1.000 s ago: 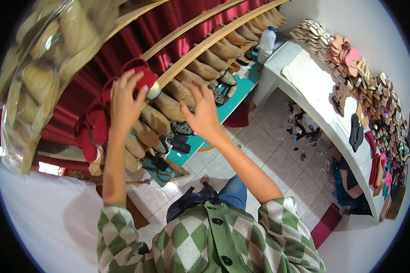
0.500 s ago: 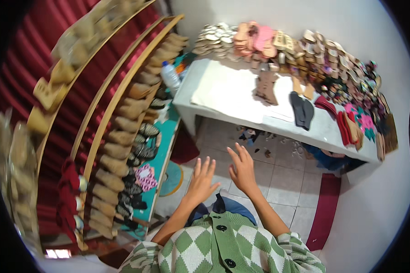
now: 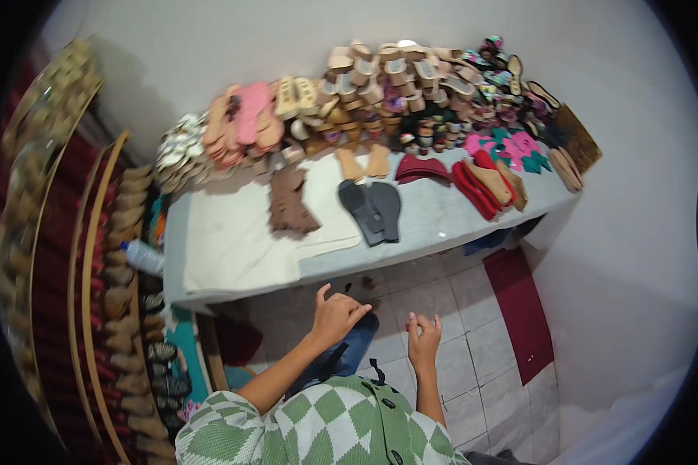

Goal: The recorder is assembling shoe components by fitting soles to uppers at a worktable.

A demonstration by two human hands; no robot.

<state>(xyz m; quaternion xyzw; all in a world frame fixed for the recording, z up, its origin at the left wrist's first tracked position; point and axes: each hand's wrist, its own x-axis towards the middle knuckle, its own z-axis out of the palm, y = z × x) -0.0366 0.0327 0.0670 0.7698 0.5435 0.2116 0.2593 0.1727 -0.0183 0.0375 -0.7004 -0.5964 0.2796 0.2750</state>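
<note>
My left hand (image 3: 340, 318) hovers over the floor before the long white table (image 3: 423, 229), fingers loosely bent and apart, holding nothing. To its right, my right hand (image 3: 424, 341) hangs in the air, also without anything in it, its fingers half curled but apart. Neither touches the table. Nearest on the tabletop lies a pair of dark grey shoe soles (image 3: 371, 209). Left of them, brown cut-out pieces (image 3: 291, 203) rest on a cream sheet (image 3: 225, 256). Behind the soles are two tan insoles (image 3: 363, 163); to the right sit dark red pieces (image 3: 423, 168) and red and tan soles (image 3: 485, 188).
Heaped sandals and soles (image 3: 388, 81) line the table's back against the wall. Wooden racks with shoe lasts (image 3: 120, 302) stand at the left, with a plastic bottle (image 3: 143, 257) close to the table corner. A dark red strip (image 3: 520, 314) lies on the tiled floor at right.
My view has swung right and nearer the table, so the racks now sit farther left. My left hand has moved closer to the table edge; my right hand's fingers have curled more.
</note>
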